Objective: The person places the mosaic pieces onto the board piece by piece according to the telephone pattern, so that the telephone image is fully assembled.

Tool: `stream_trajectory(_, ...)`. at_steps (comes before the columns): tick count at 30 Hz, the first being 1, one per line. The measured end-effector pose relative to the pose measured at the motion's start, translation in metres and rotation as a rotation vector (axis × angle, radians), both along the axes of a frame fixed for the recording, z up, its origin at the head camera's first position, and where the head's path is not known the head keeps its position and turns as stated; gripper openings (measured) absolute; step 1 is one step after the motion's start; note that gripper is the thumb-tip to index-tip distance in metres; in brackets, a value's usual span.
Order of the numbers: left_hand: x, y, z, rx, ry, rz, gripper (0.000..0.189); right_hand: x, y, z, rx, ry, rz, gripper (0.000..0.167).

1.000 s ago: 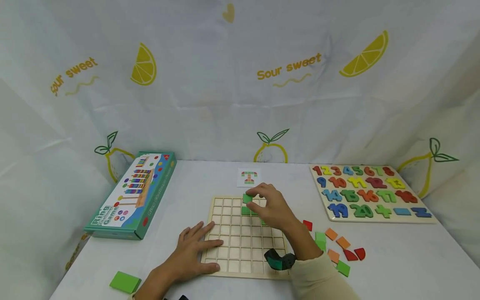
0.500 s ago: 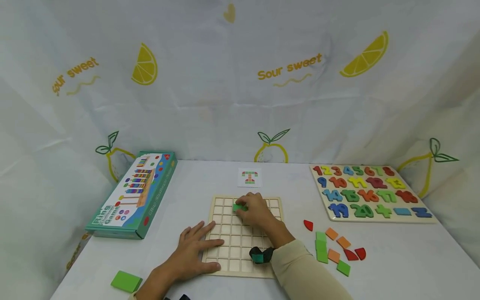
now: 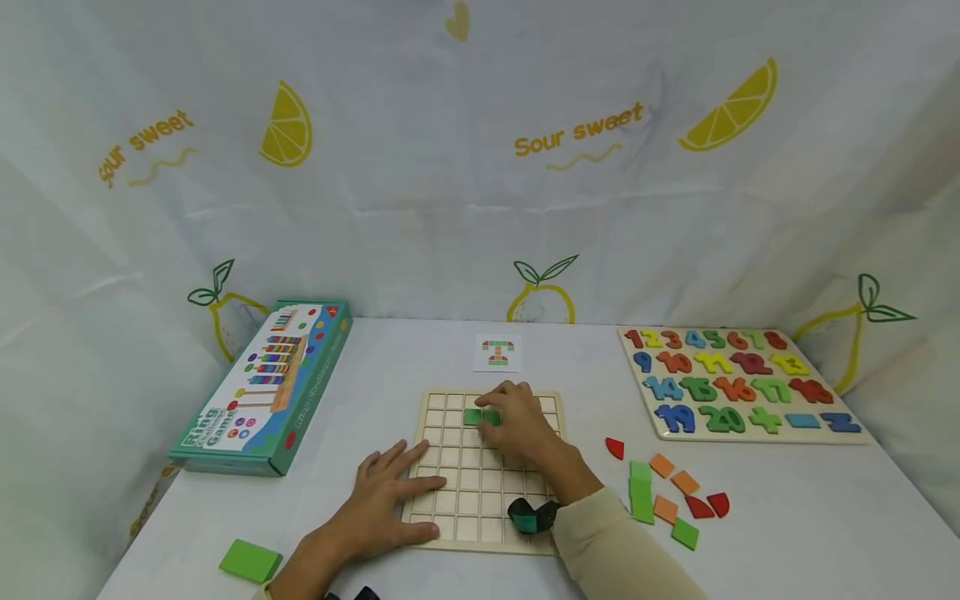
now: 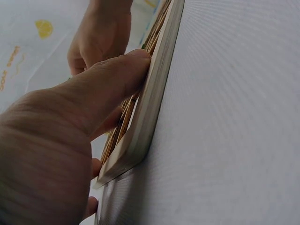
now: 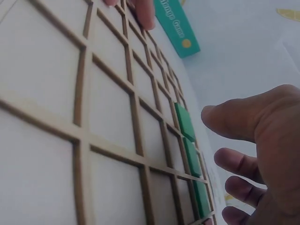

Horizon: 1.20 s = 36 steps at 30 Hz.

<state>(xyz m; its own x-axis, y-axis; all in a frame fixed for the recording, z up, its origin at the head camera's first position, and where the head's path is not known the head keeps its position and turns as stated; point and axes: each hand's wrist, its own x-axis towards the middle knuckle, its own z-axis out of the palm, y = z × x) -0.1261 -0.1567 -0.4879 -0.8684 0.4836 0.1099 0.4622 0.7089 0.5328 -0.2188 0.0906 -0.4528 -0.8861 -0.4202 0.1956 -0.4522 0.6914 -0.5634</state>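
Observation:
A wooden grid board (image 3: pixel 459 527) lies on the white table. My left hand (image 3: pixel 386 504) rests with spread fingers on its left side; in the left wrist view the thumb (image 4: pixel 108 77) presses along the board's edge (image 4: pixel 157 89). Over the upper part of the grid is my right hand (image 3: pixel 517 425), holding nothing, its thumb (image 5: pixel 229 117) and fingertips apart. Beside them a green square tile (image 3: pixel 472 416) sits in a cell, with another green tile (image 3: pixel 491 415) to its right. The right wrist view shows three green tiles in one row, the last being a tile (image 5: pixel 200 197) near the board's far edge.
A pattern card (image 3: pixel 497 353) lies behind the board. Right of it are green tiles (image 3: pixel 641 492), orange tiles (image 3: pixel 685 482) and red quarter-round pieces (image 3: pixel 718 504). A number puzzle (image 3: pixel 742 383) stands back right, a game box (image 3: pixel 262 392) back left, a green block (image 3: pixel 251 561) front left.
My right hand has brought a green tile down and left into a cell beside another green tile, then let go and drawn slightly right. My left hand has stayed on the board.

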Motion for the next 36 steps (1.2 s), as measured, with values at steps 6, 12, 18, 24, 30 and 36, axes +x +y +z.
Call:
stream_trajectory(6, -0.001, 0.0, 0.001, 0.023, -0.006, 0.001, 0.059, 0.011, 0.022, 0.022, -0.093, 0.015, 0.017, 0.031)
stream_trajectory(12, 0.0, 0.001, -0.001, 0.03, -0.006, -0.003, 0.058, 0.025, 0.059, 0.047, -0.157, 0.091, 0.037, 0.032)
stream_trajectory(18, -0.001, 0.002, -0.001, 0.021, 0.003, -0.007, 0.058, 0.04, 0.099, 0.063, -0.112, 0.142, -0.018, 0.036)
stream_trajectory(24, 0.0, 0.002, 0.0, 0.016, -0.02, 0.001, 0.059, 0.046, 0.135, 0.056, -0.1, 0.133, -0.033, 0.04)
stream_trajectory(30, 0.0, 0.0, 0.0, 0.005, -0.009, 0.002, 0.06, 0.044, 0.155, 0.032, -0.066, 0.036, -0.132, 0.037)
stream_trajectory(36, 0.0, 0.0, 0.0, 0.021, -0.024, 0.006, 0.06, 0.038, 0.166, 0.006, 0.013, -0.049, -0.193, 0.036)
